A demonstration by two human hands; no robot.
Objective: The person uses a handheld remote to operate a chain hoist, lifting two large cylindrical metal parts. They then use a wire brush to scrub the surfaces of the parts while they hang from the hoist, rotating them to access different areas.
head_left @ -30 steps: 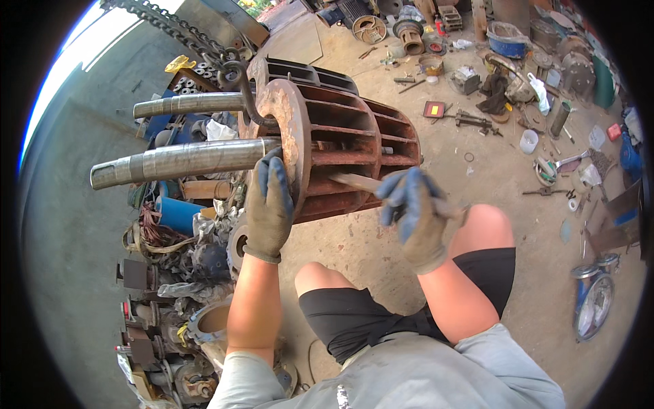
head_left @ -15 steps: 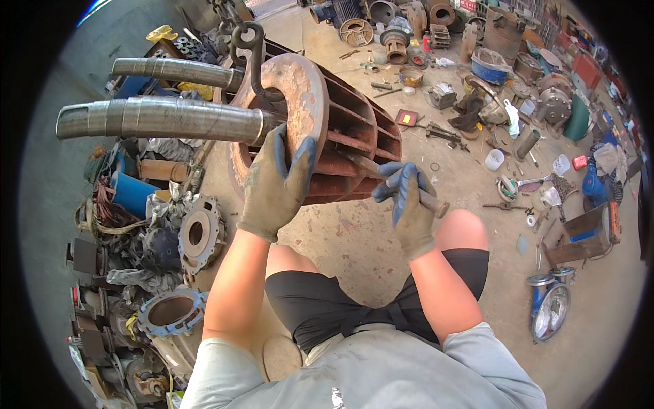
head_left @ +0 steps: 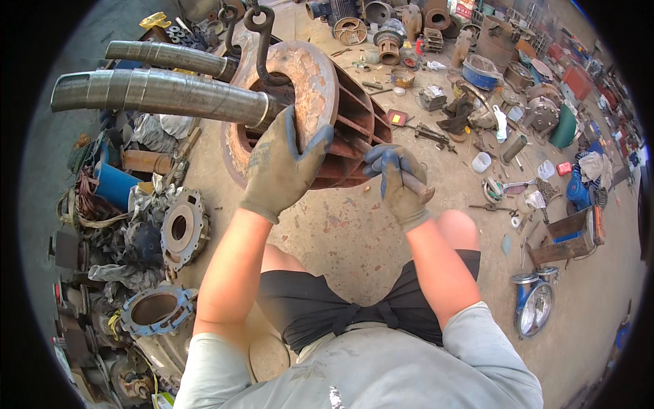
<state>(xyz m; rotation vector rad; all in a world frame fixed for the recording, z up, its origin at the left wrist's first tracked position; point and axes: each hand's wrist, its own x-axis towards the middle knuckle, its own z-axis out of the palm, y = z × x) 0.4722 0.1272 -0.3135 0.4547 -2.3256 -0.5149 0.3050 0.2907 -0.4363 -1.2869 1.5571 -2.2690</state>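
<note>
At the far middle of the scene, just left of centre, the rusty ribbed casting point(head_left: 320, 71) hangs above the floor, a dark hook point(head_left: 263, 58) passed through the opening of its end flange, which suggests the hook takes the weight. The near shaft point(head_left: 163, 92) juts out leftward from that opening, with a far shaft point(head_left: 170, 56) beyond it. The left hand point(head_left: 279, 162) lies spread against the flange, thumb parted from the fingers and set along the face toward the rim — probably to steady the hanging piece; how hard it presses I cannot tell. The right hand point(head_left: 400, 183) is curled tightly round a rod point(head_left: 417, 188), its blunt end free on the near right, its other end running in toward the ribs, where the tip is hidden; that grip likely keeps the rod aimed. Below, the concrete floor point(head_left: 347, 235) is stained and flecked. On the left, a crowded heap holds a blue cylinder point(head_left: 114, 185), a round flanged plate point(head_left: 195, 235) and a blue-rimmed housing point(head_left: 163, 344); on the right lie scattered tools and parts — a white cup point(head_left: 481, 162), a blue tub point(head_left: 480, 76) farther off, and a blue pipe fitting point(head_left: 533, 307) nearer.
</note>
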